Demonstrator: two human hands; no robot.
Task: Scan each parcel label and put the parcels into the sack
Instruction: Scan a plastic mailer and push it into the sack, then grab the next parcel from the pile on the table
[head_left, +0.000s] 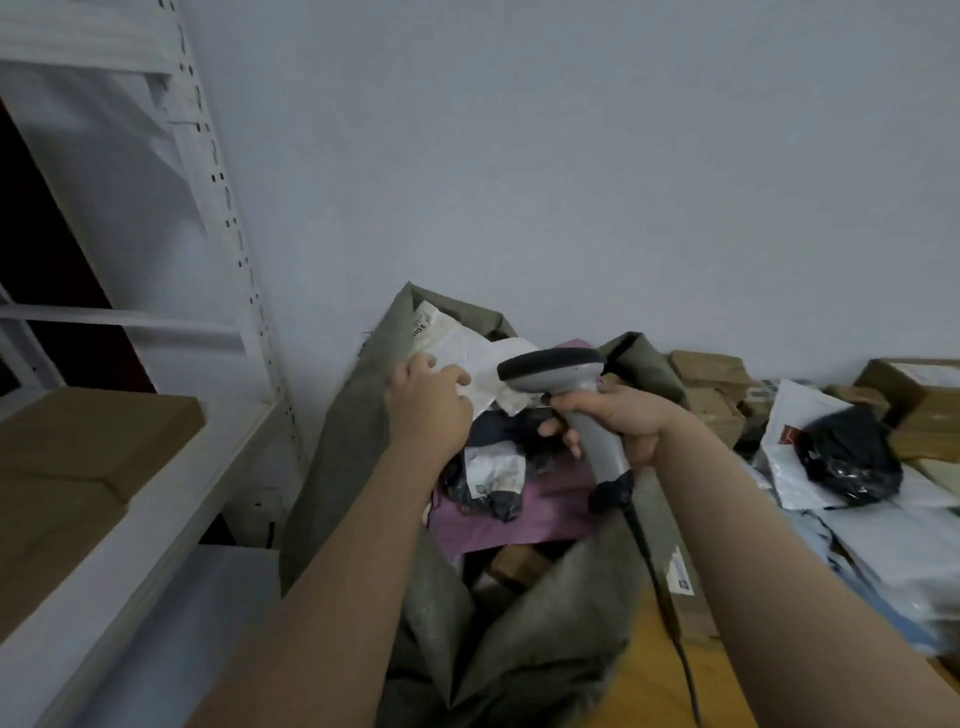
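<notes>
both hands busy, right hand (618, 421) wrapped around scanner (561, 384) handle, left hand (428, 397) pinching white parcel (483, 364) over sack (343, 441)

The sack (353, 467) stands in the middle against the wall, between the shelf rack (223, 208) on the left and the counter (654, 675) on the right. Parcels lie piled in its open mouth. The left hand (426, 400) grips the topmost parcel (483, 358) at the far side. Just right of it, the right hand (623, 421) holds the scanner (571, 384) above the sack. A box (93, 441) lies on the rack's shelf. Cartons (711, 374) line the counter's back, with mailers (810, 467) heaped before them.
</notes>
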